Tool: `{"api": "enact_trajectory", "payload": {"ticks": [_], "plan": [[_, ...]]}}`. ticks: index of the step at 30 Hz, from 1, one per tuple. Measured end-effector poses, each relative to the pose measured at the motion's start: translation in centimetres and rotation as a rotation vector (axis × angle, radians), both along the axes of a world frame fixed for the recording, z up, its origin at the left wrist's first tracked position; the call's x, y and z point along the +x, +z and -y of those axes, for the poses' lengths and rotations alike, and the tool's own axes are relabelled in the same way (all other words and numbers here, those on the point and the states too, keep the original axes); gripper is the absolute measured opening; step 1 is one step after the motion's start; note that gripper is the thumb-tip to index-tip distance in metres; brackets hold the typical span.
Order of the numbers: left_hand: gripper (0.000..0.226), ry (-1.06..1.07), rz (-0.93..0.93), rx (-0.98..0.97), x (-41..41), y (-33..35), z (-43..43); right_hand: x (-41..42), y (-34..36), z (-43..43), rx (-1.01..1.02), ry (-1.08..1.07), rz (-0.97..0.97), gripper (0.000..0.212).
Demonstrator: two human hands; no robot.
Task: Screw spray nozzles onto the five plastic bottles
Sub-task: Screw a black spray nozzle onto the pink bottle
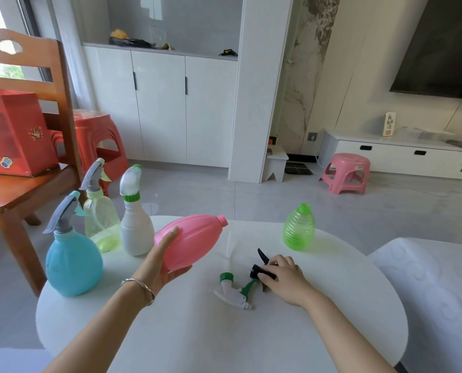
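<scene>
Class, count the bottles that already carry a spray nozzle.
3, grouped at the table's left: blue bottle nearest, yellow-green bottle behind it, white bottle to their right. None seem hidden.

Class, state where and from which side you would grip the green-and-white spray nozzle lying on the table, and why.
Grip the green-and-white nozzle by its white body, coming from above. It lies flat on the table, so only the top is open, and this probably leaves its green collar free to thread.

Thin silver bangle (146,289) on left wrist (136,295)
</scene>
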State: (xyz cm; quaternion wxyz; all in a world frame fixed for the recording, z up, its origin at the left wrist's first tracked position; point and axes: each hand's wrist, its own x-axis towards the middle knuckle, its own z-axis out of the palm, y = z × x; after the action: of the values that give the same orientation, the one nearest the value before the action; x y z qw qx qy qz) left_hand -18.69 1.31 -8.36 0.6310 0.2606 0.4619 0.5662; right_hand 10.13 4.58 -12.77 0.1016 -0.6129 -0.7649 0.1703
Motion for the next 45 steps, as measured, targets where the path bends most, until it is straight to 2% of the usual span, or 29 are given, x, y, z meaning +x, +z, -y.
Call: {"api": "enact_trajectory", "payload": {"ticks": [6, 14, 17, 19, 21, 24, 26, 28, 30, 33, 35, 39, 40, 43, 45], "plan": [[0.058, -0.004, 0.009, 0.007, 0.2, 0.1, 0.0, 2.0, 0.9, 1.8, -0.079, 0.047, -0.032, 0.071], [0.058, -0.023, 0.026, 0.001, 0.5, 0.1, 0.3, 3.6, 0.4, 3.2, 0.075, -0.017, 0.059, 0.06], [0.056, -0.025, 0.028, 0.0, 0.7, 0.1, 0.1, 3.9, -0.1, 3.4, 0.091, -0.052, 0.032, 0.057], [0.055, -0.034, 0.031, 0.003, 1.0, 0.0, 0.0, 3.6, 0.0, 3.4, 0.106, -0.128, -0.156, 0.049], [0.051, -0.038, 0.04, -0.001, 1.2, -0.1, -0.2, 3.0, 1.1, 3.4, 0.047, -0.248, -0.55, 0.039], [0.049, -0.043, 0.042, -0.003, 1.5, -0.3, -0.3, 2.5, 3.2, 3.3, -0.171, -0.288, -1.099, 0.046], [0.05, -0.045, 0.04, -0.007, 1.6, -0.3, -0.4, 2.3, 3.8, 3.0, -0.338, -0.299, -1.427, 0.039], [0.049, -0.042, 0.04, -0.017, 1.7, -0.4, -0.3, 1.8, 4.2, 2.8, -0.456, -0.317, -1.664, 0.039], [0.05, -0.042, 0.04, -0.023, 1.7, -0.4, -0.3, 1.2, 4.5, 2.6, -0.513, -0.348, -1.793, 0.046], [0.052, -0.044, 0.039, -0.018, 1.4, -0.4, -0.4, 0.5, 5.0, 2.2, -0.523, -0.394, -1.774, 0.054], [0.051, -0.034, 0.047, -0.018, 1.1, -0.3, -0.4, 0.1, 5.2, 2.1, -0.498, -0.417, -1.683, 0.054], [0.055, -0.025, 0.044, -0.007, 0.6, -0.3, -0.3, -0.6, 5.6, 2.3, -0.272, -0.361, -1.18, 0.027], [0.059, -0.021, 0.041, -0.007, 0.4, -0.2, -0.3, -0.7, 5.6, 2.3, -0.213, -0.336, -1.109, 0.021], [0.07, -0.011, 0.029, -0.019, 0.0, -0.1, -0.1, -0.8, 5.8, 2.5, -0.084, -0.322, -1.104, 0.01], [0.072, -0.008, 0.031, -0.025, -0.1, 0.0, 0.0, -0.6, 5.9, 2.6, -0.018, -0.329, -1.162, 0.012]]}}
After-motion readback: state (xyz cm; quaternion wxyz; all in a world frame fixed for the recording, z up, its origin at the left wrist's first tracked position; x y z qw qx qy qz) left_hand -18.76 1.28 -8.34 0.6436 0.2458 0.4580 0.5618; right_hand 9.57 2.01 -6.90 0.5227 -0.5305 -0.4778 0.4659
